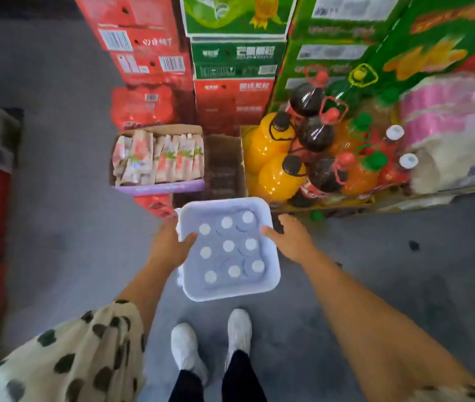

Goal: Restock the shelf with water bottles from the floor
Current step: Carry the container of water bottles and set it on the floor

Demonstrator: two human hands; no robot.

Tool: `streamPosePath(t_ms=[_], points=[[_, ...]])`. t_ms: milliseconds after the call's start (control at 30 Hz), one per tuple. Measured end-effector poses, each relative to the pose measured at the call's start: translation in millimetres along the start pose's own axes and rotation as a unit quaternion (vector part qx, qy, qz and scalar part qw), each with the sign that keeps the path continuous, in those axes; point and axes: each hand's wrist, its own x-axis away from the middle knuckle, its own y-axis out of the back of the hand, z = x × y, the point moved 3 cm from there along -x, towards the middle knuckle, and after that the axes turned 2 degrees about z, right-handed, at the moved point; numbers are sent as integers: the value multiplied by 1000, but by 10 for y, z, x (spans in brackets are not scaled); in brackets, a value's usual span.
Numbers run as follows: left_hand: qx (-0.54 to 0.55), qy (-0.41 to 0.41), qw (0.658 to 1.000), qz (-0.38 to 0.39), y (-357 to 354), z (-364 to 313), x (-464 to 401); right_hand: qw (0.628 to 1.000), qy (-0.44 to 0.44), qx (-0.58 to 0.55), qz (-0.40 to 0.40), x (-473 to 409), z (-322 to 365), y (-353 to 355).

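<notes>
Crate (271,281) w/ bottles (228,246) sits between both grips: left hand (169,246), right hand (293,237) each clasp opposite rims.

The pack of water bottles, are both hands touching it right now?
Touching. The head view shows the left hand with its thumb over the left edge of the pack of water bottles, and the right hand with its thumb on the right edge.

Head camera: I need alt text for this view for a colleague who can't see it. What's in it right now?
Seen from above, a person's left hand and right hand grip opposite sides of a shrink-wrapped pack of water bottles with nine white caps, above a grey floor and their white shoes. Ahead stand stacked red and green cartons, an open box of snack packets and large drink bottles.
</notes>
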Motion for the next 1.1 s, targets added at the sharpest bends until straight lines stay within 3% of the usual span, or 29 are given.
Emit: streamPosePath(t_ms=[100,200,333,433,567,833,1100], points=[[47,100,993,-32,-301,330,-302,993,-64,-96,-20,-396,-363,-316],[128,154,979,-29,-650,655,-486,981,-125,-149,12,-614,-596,-556],[234,160,958,-41,-943,810,-549,961,-150,-231,4,-806,-795,-806],[247,154,952,-98,-998,847,-584,951,-164,-259,-24,-858,-827,-943],[263,157,945,-117,-1000,871,-583,936,-179,-302,-31,-843,-783,-1043],[278,161,939,-118,-756,824,-227,947,-161,-273,-48,-424,-519,-862],[315,138,931,-123,341,472,700,969,-106,-216,-61,536,412,-216]])
